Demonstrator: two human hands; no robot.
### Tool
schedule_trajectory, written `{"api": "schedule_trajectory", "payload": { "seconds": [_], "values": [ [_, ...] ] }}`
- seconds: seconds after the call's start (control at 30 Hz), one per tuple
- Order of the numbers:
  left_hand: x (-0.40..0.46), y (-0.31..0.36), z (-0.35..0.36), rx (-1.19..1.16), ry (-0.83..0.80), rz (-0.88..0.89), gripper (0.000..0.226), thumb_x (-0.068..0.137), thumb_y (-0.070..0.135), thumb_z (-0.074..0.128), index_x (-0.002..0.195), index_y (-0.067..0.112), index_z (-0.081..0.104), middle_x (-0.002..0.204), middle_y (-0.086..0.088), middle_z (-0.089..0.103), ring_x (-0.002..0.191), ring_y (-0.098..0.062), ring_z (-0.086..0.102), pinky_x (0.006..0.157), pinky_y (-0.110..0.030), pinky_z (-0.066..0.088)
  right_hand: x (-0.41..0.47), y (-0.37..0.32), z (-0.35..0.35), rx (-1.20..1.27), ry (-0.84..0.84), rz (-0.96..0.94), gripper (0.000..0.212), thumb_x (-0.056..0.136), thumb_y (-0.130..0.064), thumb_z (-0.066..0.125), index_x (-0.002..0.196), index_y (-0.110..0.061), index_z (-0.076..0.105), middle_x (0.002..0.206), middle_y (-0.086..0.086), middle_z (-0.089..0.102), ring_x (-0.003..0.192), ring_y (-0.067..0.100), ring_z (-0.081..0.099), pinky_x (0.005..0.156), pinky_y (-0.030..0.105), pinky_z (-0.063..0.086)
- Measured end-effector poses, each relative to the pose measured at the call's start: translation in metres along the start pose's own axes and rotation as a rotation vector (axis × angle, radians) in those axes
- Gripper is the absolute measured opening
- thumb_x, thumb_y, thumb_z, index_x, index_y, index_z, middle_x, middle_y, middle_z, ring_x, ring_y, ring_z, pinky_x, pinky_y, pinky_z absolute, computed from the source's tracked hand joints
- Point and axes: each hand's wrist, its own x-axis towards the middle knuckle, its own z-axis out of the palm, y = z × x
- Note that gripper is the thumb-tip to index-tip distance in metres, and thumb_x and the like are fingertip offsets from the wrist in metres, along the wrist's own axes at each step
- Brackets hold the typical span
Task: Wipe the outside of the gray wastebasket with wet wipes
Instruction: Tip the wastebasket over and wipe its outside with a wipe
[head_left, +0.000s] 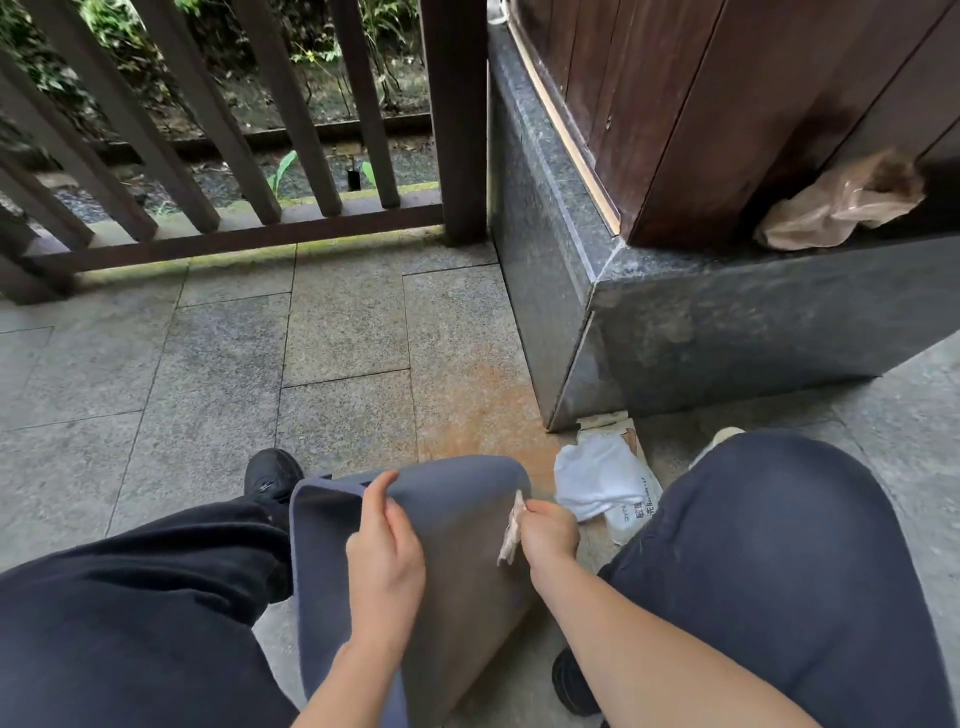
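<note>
gray plastic wastebasket (457, 561) lies tipped between the knees, left hand (384, 561) fingers curled over its rim, right hand (548, 535) pinching a soiled wet wipe (510, 535) against its side; wiping seems midway, brownish grime remaining.

I see a gray wastebasket (467, 525), a dirty beige wipe (511, 535), a white packet (597, 480) with black print, and speckled gray floor (208, 364) stained orange.

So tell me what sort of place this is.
Probably an outdoor porch or walkway beside a building: stone paving, a wooden railing with plants behind it, and a stone plinth under wood panelling.
</note>
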Motion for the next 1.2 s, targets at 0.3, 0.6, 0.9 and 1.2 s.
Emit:
{"api": "schedule_trajectory", "payload": {
  "seconds": [0.3, 0.6, 0.9, 1.2],
  "values": [
    [0.021, 0.001, -0.011, -0.034, 0.024, -0.085, 0.034, 0.101, 0.013, 0.037, 0.119, 0.027, 0.061, 0.079, 0.016, 0.060, 0.077, 0.017, 0.053, 0.062, 0.001, 0.032, -0.002, 0.000, -0.009, -0.102, 0.114, -0.159, 0.010, 0.093, -0.014, 0.053, 0.094, -0.018, 0.062, 0.096, 0.005, 0.063, 0.081, 0.021, 0.055, 0.068, 0.028, 0.040],
    [0.056, -0.003, -0.010, 0.026, -0.056, -0.037, 0.036, 0.100, 0.018, 0.035, 0.120, 0.035, 0.060, 0.063, 0.007, 0.058, 0.054, -0.004, 0.052, 0.057, -0.025, 0.041, 0.010, -0.008, 0.004, -0.062, 0.125, -0.206, 0.014, 0.094, -0.013, 0.054, 0.098, -0.015, 0.067, 0.095, 0.004, 0.067, 0.090, 0.023, 0.061, 0.075, 0.029, 0.047],
    [0.065, -0.006, 0.024, 0.076, -0.196, 0.038, 0.048, 0.101, 0.042, 0.044, 0.147, 0.046, 0.030, 0.073, 0.014, 0.060, 0.073, 0.008, 0.059, 0.061, -0.009, 0.036, 0.022, -0.011, 0.005, 0.083, 0.160, -0.078, 0.021, 0.094, -0.018, 0.058, 0.076, -0.029, 0.058, 0.078, -0.015, 0.059, 0.074, 0.008, 0.055, 0.067, 0.025, 0.041],
    [0.049, -0.011, 0.040, 0.127, -0.269, -0.007, 0.059, 0.103, 0.043, 0.034, 0.143, 0.066, -0.003, 0.066, -0.007, 0.060, 0.053, -0.020, 0.057, 0.052, -0.030, 0.038, 0.019, -0.017, 0.001, 0.074, 0.125, -0.106, 0.014, 0.095, -0.017, 0.057, 0.085, -0.026, 0.062, 0.080, -0.015, 0.060, 0.078, 0.011, 0.056, 0.065, 0.024, 0.044]
  ]
}}
